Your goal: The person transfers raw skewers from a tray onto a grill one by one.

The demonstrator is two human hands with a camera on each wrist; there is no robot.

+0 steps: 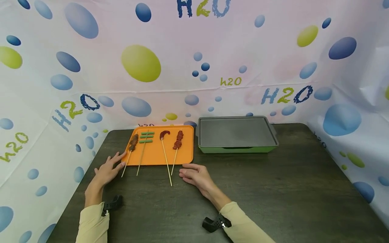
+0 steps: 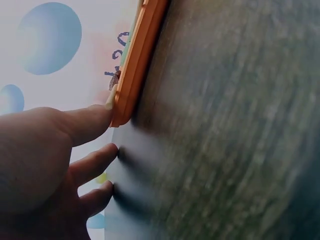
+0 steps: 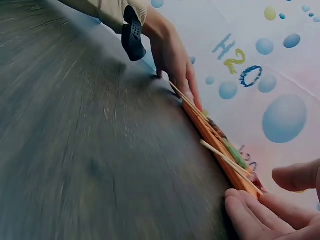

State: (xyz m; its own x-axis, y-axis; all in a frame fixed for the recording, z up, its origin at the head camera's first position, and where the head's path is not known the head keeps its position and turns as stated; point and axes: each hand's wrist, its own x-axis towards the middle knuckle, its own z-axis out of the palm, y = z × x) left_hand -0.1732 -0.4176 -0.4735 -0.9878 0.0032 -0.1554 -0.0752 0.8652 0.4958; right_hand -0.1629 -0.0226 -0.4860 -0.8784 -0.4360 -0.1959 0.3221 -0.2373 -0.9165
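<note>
An orange tray (image 1: 155,153) lies on the dark table with skewers on it, their bare sticks jutting past its front edge. They are a brown meat skewer (image 1: 133,141), a skewer with green pieces (image 1: 146,141), a skewer with a dark red curled piece (image 1: 164,134) and a red meat skewer (image 1: 178,140). My left hand (image 1: 107,170), fingers spread, touches the tray's front left corner; the left wrist view shows its thumb (image 2: 92,122) against the rim. My right hand (image 1: 197,177) is at the front right corner with fingers extended, and whether it presses the rim is unclear.
Right of the tray stands a green box-shaped grill (image 1: 243,149) with a flat grey top (image 1: 234,131). Behind the table hangs a white sheet (image 1: 176,40) printed with blue and green dots. The dark wood table (image 1: 273,189) extends toward the right and front.
</note>
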